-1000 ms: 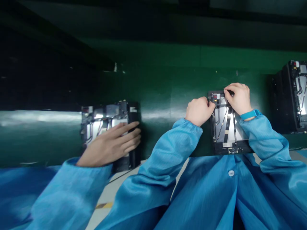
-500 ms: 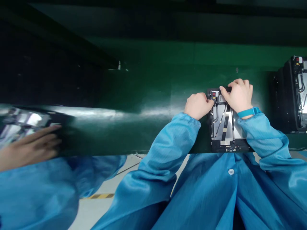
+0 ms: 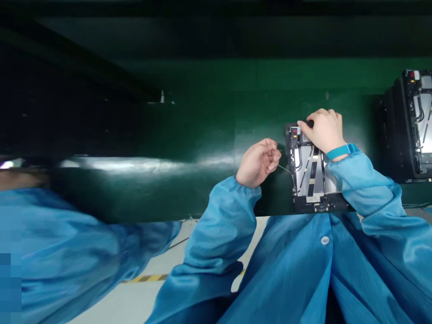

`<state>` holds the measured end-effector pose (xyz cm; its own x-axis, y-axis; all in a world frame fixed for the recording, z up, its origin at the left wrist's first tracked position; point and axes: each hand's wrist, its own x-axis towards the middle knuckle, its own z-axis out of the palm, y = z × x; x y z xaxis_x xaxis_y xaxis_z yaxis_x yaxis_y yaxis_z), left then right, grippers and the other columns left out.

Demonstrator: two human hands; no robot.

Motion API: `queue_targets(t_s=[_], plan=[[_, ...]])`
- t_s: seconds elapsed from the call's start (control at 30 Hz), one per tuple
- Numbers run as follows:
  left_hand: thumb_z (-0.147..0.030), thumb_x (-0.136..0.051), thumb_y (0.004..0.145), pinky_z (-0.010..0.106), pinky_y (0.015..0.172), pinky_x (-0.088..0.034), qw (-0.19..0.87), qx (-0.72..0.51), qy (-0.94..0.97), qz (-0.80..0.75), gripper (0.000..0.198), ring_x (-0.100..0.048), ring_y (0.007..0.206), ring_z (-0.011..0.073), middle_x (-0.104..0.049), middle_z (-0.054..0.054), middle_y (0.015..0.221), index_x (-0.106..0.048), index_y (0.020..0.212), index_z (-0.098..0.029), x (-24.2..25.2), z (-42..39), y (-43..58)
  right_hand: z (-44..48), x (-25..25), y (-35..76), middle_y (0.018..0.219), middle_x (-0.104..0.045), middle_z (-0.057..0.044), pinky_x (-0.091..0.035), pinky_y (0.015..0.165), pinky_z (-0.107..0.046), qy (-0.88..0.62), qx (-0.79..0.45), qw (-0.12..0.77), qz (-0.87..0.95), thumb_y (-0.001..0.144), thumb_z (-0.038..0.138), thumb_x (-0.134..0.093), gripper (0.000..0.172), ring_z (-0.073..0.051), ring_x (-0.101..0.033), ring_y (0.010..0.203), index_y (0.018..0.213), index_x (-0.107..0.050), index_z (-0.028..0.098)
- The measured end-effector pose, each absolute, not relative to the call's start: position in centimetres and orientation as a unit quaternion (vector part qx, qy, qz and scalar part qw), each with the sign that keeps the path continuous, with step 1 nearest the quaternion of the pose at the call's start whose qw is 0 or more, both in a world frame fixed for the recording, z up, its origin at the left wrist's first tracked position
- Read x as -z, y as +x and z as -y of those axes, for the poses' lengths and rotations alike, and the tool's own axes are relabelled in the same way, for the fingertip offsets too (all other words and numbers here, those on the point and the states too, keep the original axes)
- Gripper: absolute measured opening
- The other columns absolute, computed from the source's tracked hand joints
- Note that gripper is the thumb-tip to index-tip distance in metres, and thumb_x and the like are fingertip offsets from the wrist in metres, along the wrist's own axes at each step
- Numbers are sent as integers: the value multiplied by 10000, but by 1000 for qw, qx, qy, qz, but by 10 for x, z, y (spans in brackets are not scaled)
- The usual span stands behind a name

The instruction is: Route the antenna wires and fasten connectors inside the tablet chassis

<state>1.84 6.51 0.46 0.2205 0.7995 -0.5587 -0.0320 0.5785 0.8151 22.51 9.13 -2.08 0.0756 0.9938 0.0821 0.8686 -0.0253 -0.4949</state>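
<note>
An opened black device (image 3: 312,180) with a silvery inner plate and thin cables lies on the green belt (image 3: 202,135) in front of me. My right hand (image 3: 322,130) presses curled fingers on a small dark part at its top edge. My left hand (image 3: 258,162) is to the left of the device, fingers pinched on a thin wire (image 3: 285,168) that runs to the device's left side.
A second opened device (image 3: 413,123) stands at the right edge of the belt. A co-worker's blue sleeve (image 3: 67,243) fills the lower left. Pale floor with a yellow-black stripe (image 3: 148,278) shows below the belt.
My left hand has pulled away leftward from the device's top corner, drawing out a thin wire. The co-worker's hand and the device under it have slid off the left edge.
</note>
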Motion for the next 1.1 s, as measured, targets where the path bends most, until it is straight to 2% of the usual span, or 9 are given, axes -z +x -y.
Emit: queue_targets(t_s=[0.07,0.17,0.27,0.37,0.5,0.63,0.73,0.9,1.1], plan=[[-317,-581,745,236,426,-225,617,-274,408,-615,131,-372,404,107,-487,-43,547,-496,797,-232,2,-61,14,-96,22,223,1050,-749,-129,-411,985,-550,-682,-163,215,680,971,333,-607,221,-346,-624,1064,903,-766,195],[-265,-558,832,282,545,-352,368,-185,583,-700,49,-504,536,171,-531,8,609,-548,840,-218,11,-51,12,-97,21,224,1054,-759,-91,-417,976,-520,-673,-167,222,686,927,206,-597,180,-316,-625,1032,852,-761,216],[-223,-485,912,361,703,-442,181,-76,692,-695,154,-635,797,282,-649,119,827,-627,950,-180,16,-41,16,-90,17,228,1006,-761,-91,-413,985,-514,-668,-140,238,691,874,160,-594,172,-312,-615,1027,786,-734,209],[-160,-480,897,413,889,-477,133,-80,728,-667,314,-633,1064,348,-667,192,1123,-648,1162,-145,16,-38,22,-78,13,233,917,-751,-74,-403,1008,-512,-660,-119,248,699,836,143,-586,161,-302,-622,1002,784,-720,216],[-134,-547,856,418,1032,-460,183,-165,752,-611,378,-599,1156,319,-628,171,1261,-649,1219,-158,11,-46,31,-60,5,240,833,-744,-47,-409,995,-485,-663,-121,251,695,800,139,-596,148,-281,-641,932,818,-714,227],[-136,-595,836,307,823,-502,344,-191,724,-567,123,-608,803,179,-659,45,882,-667,923,-185,8,-66,38,-45,-1,247,818,-764,-16,-416,941,-442,-650,-136,267,698,791,132,-604,238,-269,-656,904,966,-723,239],[-122,-670,777,256,672,-454,470,-188,672,-541,86,-534,649,126,-596,-13,716,-643,837,-177,8,-83,37,-34,1,251,809,-777,-9,-428,886,-408,-637,-159,277,702,805,145,-618,299,-261,-671,882,1072,-721,232],[-103,-794,698,233,624,-432,598,-161,607,-498,190,-534,612,101,-571,-28,661,-662,827,-148,6,-101,27,-22,13,253,808,-784,-6,-460,829,-368,-618,-177,313,699,803,146,-633,190,-223,-684,806,924,-753,230],[-107,-843,640,212,626,-425,624,-176,558,-518,249,-518,608,81,-571,-38,639,-645,784,-146,6,-101,27,-18,25,252,760,-762,16,-483,796,-356,-593,-179,365,695,792,119,-663,171,-195,-675,730,879,-749,240]])
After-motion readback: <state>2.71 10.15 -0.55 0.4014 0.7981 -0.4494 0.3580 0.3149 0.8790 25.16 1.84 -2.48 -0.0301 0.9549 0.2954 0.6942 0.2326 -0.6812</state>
